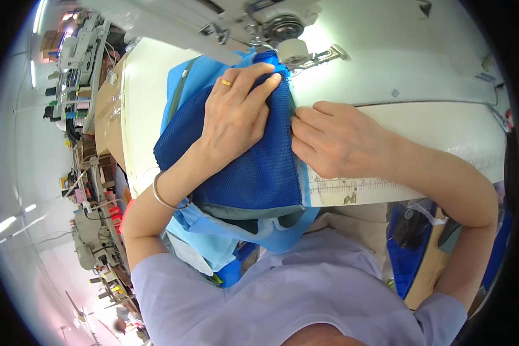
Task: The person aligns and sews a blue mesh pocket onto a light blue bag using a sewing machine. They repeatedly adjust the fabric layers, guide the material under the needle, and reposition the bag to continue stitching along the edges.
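A dark blue mesh fabric piece (259,179) lies on the sewing machine's white bed, joined to light blue cloth (181,75) with a grey-green strip (230,212) along its near edge. My left hand (236,112) lies over the mesh, fingers stretched toward the needle area and pressing the cloth down. A ring and a bracelet are on that arm. My right hand (337,141) has its fingers curled and pinched at the mesh piece's right edge. Above the far end of the fabric stands the sewing machine head (282,29); the needle itself is hard to make out.
A metal guide (328,55) sits right of the stitching spot. A printed ruler strip (352,184) runs along the bed's near edge. More light blue cloth (205,245) hangs over my lap. Shelves with other machines (83,63) line the left side.
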Available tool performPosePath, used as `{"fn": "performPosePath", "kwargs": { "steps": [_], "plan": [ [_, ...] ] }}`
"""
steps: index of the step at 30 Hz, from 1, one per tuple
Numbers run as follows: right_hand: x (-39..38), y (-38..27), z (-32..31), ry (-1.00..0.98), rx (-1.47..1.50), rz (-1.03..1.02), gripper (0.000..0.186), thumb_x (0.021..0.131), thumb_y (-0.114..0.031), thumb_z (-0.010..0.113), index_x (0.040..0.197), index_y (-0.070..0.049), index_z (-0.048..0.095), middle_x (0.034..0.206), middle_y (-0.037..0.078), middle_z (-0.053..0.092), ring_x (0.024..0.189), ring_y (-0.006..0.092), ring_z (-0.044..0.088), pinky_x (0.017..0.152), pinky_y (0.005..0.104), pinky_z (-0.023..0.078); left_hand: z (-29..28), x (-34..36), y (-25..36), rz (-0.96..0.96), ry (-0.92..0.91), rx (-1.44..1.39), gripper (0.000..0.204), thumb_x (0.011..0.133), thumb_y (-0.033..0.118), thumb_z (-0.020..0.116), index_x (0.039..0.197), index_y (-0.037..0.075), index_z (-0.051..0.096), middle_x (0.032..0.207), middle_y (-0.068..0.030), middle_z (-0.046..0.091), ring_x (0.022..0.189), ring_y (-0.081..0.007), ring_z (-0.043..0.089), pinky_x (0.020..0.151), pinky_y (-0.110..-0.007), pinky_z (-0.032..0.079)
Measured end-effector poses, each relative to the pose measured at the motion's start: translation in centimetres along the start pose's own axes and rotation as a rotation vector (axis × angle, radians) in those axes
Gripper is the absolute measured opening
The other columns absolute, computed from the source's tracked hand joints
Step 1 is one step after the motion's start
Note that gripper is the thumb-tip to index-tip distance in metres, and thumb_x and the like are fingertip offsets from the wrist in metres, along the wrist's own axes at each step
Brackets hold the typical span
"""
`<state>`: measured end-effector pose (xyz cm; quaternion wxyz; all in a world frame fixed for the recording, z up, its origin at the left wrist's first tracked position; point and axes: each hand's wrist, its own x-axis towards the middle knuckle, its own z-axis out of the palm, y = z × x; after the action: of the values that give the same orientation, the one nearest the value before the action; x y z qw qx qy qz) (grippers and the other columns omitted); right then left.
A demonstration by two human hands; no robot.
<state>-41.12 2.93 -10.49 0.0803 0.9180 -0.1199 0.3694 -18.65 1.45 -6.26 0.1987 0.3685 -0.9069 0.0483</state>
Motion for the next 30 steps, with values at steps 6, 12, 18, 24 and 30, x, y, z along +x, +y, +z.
{"fn": "performPosePath", "kwargs": {
  "steps": [6,12,18,24,30],
  "plan": [
    [0.2,0.0,-0.4,-0.03,0.074,0.032,0.01,0.068,-0.013,0.069,0.072,-0.005,0.065,0.079,0.005,0.061,0.079,0.0188,0.059,0.065,0.0301,0.047,0.5,-0.3,-0.7,0.043,0.083,-0.018,0.044,0.072,-0.007,0.065,0.114,0.002,0.074,0.119,-0.0089,0.071,0.094,-0.029,0.064,0.085,-0.039,0.055],
    [0.5,0.2,-1.3,-0.097,0.108,0.03,0.013,0.067,-0.011,0.068,0.076,-0.003,0.064,0.087,0.011,0.065,0.084,0.0225,0.062,0.07,0.0328,0.051,1.3,-0.5,-0.7,0.04,0.153,-0.048,0.044,0.07,-0.005,0.065,0.113,0.001,0.073,0.117,-0.0077,0.071,0.096,-0.029,0.065,0.084,-0.039,0.057],
    [0.7,0.6,-1.6,-0.146,0.108,0.029,0.017,0.066,-0.01,0.068,0.081,-0.001,0.066,0.094,0.014,0.068,0.095,0.0263,0.066,0.083,0.0369,0.056,1.6,-0.5,-0.9,0.027,0.146,-0.055,0.044,0.068,-0.002,0.068,0.112,0.003,0.074,0.114,-0.0082,0.071,0.1,-0.0298,0.064,0.083,-0.039,0.057],
    [0.6,1.6,-1.1,-0.128,0.065,0.042,0.018,0.067,-0.008,0.069,0.083,0.0,0.067,0.096,0.014,0.068,0.098,0.0276,0.066,0.087,0.0391,0.058,2.2,0.2,-2.1,0.065,0.208,-0.08,0.04,0.068,-0.003,0.066,0.106,0.001,0.073,0.11,-0.0097,0.071,0.098,-0.03,0.064,0.08,-0.039,0.057],
    [0.6,2.0,-1.4,-0.135,0.099,0.024,0.019,0.067,-0.007,0.07,0.084,0.001,0.066,0.095,0.014,0.068,0.096,0.0284,0.067,0.086,0.0391,0.059,2.6,0.4,-2.3,0.064,0.227,-0.08,0.04,0.067,-0.002,0.066,0.107,0.002,0.074,0.11,-0.0094,0.072,0.095,-0.0293,0.065,0.079,-0.039,0.058]
  ]
}}
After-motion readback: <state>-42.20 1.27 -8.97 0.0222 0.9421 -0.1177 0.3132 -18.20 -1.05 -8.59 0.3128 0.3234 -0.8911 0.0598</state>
